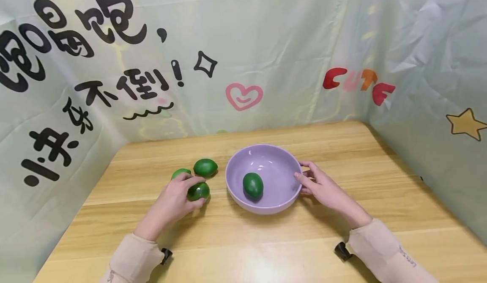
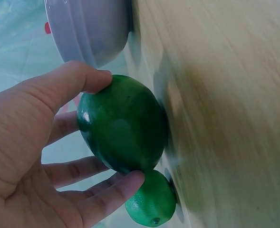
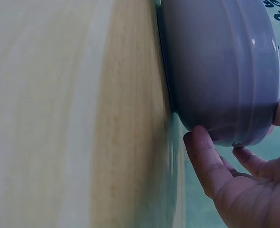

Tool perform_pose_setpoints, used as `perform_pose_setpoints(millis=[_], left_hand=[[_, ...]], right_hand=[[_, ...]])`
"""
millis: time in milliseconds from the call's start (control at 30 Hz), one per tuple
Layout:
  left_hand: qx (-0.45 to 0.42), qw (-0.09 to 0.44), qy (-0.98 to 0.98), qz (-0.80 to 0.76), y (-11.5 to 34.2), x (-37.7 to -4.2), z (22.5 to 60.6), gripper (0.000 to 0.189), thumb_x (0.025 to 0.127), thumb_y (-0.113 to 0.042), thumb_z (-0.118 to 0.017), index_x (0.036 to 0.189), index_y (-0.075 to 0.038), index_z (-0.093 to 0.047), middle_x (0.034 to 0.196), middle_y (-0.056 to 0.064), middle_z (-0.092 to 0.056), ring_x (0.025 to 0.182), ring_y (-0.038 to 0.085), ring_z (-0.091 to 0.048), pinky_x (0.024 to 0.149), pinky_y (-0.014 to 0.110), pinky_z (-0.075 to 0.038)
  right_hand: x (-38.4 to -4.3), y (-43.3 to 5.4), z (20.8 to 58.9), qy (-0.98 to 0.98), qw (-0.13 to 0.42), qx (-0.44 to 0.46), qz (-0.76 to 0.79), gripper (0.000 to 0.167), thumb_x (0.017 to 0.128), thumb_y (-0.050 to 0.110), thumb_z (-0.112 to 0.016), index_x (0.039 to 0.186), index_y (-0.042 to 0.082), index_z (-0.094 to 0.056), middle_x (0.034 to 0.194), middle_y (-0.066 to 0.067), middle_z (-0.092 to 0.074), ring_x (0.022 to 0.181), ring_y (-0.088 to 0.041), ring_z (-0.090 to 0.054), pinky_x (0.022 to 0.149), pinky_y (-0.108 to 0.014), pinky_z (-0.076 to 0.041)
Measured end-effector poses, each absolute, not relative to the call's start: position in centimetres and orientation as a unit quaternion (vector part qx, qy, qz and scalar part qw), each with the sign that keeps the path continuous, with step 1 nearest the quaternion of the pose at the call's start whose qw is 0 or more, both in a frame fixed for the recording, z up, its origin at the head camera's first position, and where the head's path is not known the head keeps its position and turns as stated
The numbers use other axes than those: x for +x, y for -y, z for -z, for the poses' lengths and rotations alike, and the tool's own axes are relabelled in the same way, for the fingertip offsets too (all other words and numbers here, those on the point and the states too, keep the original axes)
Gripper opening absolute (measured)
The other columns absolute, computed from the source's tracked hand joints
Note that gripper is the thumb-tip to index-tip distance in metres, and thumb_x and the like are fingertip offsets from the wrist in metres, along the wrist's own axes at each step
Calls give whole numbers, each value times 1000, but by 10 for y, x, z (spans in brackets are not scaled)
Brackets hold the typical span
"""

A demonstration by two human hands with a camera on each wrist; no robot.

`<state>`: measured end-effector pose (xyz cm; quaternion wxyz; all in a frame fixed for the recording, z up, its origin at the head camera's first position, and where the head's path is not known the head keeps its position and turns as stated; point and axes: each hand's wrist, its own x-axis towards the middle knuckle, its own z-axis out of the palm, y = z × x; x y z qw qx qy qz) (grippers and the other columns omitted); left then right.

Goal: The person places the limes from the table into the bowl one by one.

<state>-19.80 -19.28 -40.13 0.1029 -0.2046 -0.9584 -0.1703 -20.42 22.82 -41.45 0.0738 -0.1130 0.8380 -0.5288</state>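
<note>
Lime (image 1: pixel 253 186) in bowl (image 1: pixel 281 185), three others (image 1: pixel 206 167) left of it

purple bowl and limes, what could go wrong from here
The glossy, rounded held lime could slip from the fingertips of the left hand.

The lighter lime sits close to those fingers, so a sideways move might knock it and set it rolling.

The right hand holds the purple bowl at one side only; a tug could tip or slide it, and the lime inside might roll.

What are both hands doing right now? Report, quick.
Left hand: holding a green fruit.
Right hand: holding the purple bowl by its rim and side.
</note>
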Motion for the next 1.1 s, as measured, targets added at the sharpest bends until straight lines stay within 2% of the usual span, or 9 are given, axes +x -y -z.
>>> perform_pose_setpoints(millis=[633,833,1100], left_hand=[[-220,73,955,186,197,-212,397,49,83,-20,-91,129,-12,-75,121,18,-68,100,29,-69,85,49,-63],[-211,79,955,194,197,-216,393,52,84,-22,-90,132,-11,-74,122,18,-68,101,31,-70,88,52,-63],[-211,84,950,215,193,-220,380,54,86,-24,-88,136,-11,-72,128,20,-66,105,34,-70,85,51,-64]], right_hand=[[-204,-229,416,-834,77,-117,534,60,115,26,-53,161,-4,-31,136,-35,-59,117,-37,-72,96,-36,-64],[-204,-229,416,-835,77,-119,532,60,114,26,-53,161,-5,-31,134,-35,-59,115,-36,-73,95,-36,-64],[-204,-229,414,-836,77,-118,530,61,114,27,-53,162,-4,-30,135,-35,-59,116,-36,-73,95,-36,-64]])
